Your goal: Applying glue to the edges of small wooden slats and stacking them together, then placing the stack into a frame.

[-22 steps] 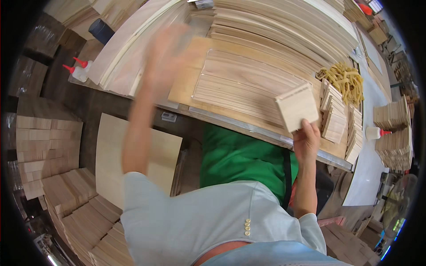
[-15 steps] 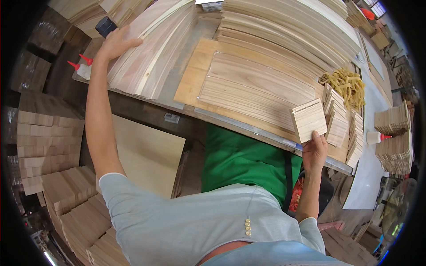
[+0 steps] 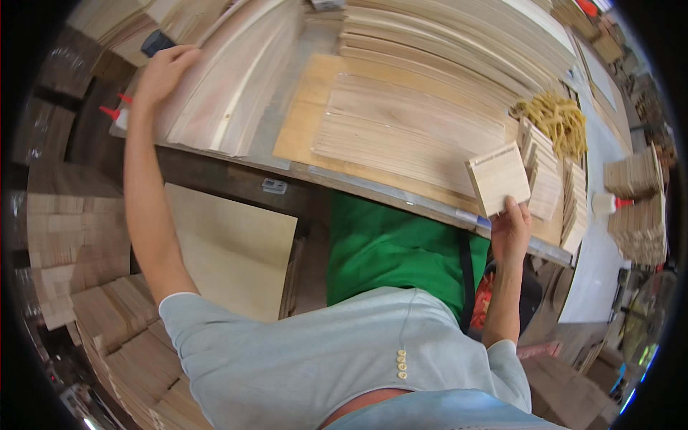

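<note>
My right hand grips a small square wooden board by its lower edge. A groove runs near the board's upper edge, and it is held tilted above the front of the workbench. Beyond it on the bench lies a wide rectangular wooden panel on a yellowish base board. My left arm reaches far out, with the left hand at the left edge of a stack of long thin wood sheets. A dark cylinder stands beside that hand. Its fingertips are blurred, and their hold on the sheets is unclear.
Small grooved wooden pieces stand right of the panel, near a heap of yellow bands. White glue bottles with red tips are at the bench's left end; another bottle is far right. Wood stacks rise at left.
My left hand has moved left and its thumb no longer shows spread apart. My right hand still holds the square board, turned slightly. The whole view has shifted a little.
</note>
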Demonstrator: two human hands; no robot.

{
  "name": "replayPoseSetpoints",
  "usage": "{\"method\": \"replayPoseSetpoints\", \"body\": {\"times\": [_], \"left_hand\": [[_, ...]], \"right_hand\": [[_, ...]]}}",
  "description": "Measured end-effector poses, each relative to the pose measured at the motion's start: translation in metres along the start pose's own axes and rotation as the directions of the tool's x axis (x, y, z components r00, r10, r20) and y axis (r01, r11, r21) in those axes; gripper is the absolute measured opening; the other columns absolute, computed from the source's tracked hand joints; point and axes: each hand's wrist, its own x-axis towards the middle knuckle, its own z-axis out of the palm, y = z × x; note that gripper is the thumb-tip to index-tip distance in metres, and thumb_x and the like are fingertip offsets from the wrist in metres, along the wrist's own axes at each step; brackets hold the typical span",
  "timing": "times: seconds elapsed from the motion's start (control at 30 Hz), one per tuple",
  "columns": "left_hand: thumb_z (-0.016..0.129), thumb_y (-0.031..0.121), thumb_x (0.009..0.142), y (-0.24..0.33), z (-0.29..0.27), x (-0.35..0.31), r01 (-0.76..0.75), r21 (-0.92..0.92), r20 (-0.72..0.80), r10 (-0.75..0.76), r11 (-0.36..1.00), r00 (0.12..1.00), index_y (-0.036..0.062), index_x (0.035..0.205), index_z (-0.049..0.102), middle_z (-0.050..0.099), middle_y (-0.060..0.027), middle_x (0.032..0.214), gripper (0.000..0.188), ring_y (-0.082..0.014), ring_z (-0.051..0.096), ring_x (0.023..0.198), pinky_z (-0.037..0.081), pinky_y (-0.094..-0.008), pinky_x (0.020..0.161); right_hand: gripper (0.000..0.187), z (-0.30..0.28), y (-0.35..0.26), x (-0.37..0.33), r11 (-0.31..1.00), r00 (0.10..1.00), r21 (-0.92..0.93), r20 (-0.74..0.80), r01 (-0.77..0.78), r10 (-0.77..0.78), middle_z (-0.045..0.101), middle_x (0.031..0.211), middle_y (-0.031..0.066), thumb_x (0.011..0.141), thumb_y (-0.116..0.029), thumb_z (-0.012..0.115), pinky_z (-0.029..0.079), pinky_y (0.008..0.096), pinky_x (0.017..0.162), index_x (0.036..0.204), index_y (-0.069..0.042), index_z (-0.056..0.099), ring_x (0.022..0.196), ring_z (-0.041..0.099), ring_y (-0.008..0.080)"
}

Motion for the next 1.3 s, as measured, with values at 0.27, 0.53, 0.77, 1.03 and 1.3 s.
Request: {"method": "replayPoseSetpoints", "body": {"times": [0.27, 0.53, 0.77, 1.03, 1.3], "left_hand": [[0.045, 0.025, 0.101, -0.007, -0.066, -0.037, -0.114, 0.325, -0.403, 0.246, 0.939, 0.882, 0.0110, 0.129, 0.057, 0.067, -0.0121, 0.114, 0.034, -0.0235, 0.065, 0.102, 0.049, -0.0322, 0.089], [0.052, 0.003, 0.092, 0.190, 0.074, -0.082, -0.589, -0.011, -0.028, 0.589, 0.808, 0.808, 0.0034, 0.115, 0.063, 0.067, -0.0152, 0.110, 0.025, -0.0267, 0.066, 0.099, 0.050, -0.0345, 0.087], [0.055, 0.012, 0.092, 0.256, 0.167, -0.042, -0.709, -0.248, 0.078, 0.743, 0.661, 0.665, 0.0017, 0.106, 0.064, 0.064, -0.0233, 0.093, 0.019, -0.0390, 0.062, 0.086, 0.048, -0.0410, 0.072], [0.055, 0.015, 0.094, 0.255, 0.181, -0.040, -0.671, -0.281, 0.139, 0.721, 0.686, 0.679, 0.0016, 0.104, 0.064, 0.063, -0.0244, 0.088, 0.019, -0.0414, 0.061, 0.082, 0.046, -0.0439, 0.068], [0.054, 0.018, 0.094, 0.254, 0.185, -0.039, -0.661, -0.250, 0.141, 0.702, 0.707, 0.698, 0.0019, 0.106, 0.064, 0.062, -0.0254, 0.089, 0.022, -0.0428, 0.061, 0.085, 0.046, -0.0449, 0.069]], "right_hand": [[0.013, -0.033, -0.030, -0.015, 0.985, 0.958, 0.008, -0.235, 0.171, -0.164, 0.063, 0.091, 0.0022, 0.093, -0.009, 0.058, 0.053, 0.0314, 0.075, 0.105, -0.004, 0.061, 0.082, 0.062, 0.0122], [0.015, -0.056, -0.029, -0.031, 0.943, 0.872, -0.168, -0.363, 0.286, -0.329, 0.065, 0.093, 0.0090, 0.096, -0.013, 0.055, 0.061, 0.0343, 0.069, 0.100, 0.002, 0.057, 0.076, 0.065, 0.0164], [0.024, -0.062, -0.026, -0.033, 0.937, 0.861, -0.207, -0.376, 0.282, -0.342, 0.065, 0.099, 0.0111, 0.098, -0.016, 0.054, 0.060, 0.0335, 0.071, 0.109, 0.004, 0.056, 0.083, 0.067, 0.0183], [0.025, -0.068, -0.020, -0.033, 0.936, 0.853, -0.284, -0.414, 0.210, -0.317, 0.064, 0.098, 0.0103, 0.098, -0.018, 0.055, 0.059, 0.0318, 0.071, 0.109, 0.004, 0.057, 0.082, 0.065, 0.0163], [0.027, -0.063, -0.012, -0.019, 0.875, 0.861, -0.433, -0.338, 0.215, -0.379, 0.064, 0.097, 0.0082, 0.098, -0.020, 0.056, 0.056, 0.0279, 0.069, 0.110, 0.005, 0.059, 0.081, 0.062, 0.0130]]}}
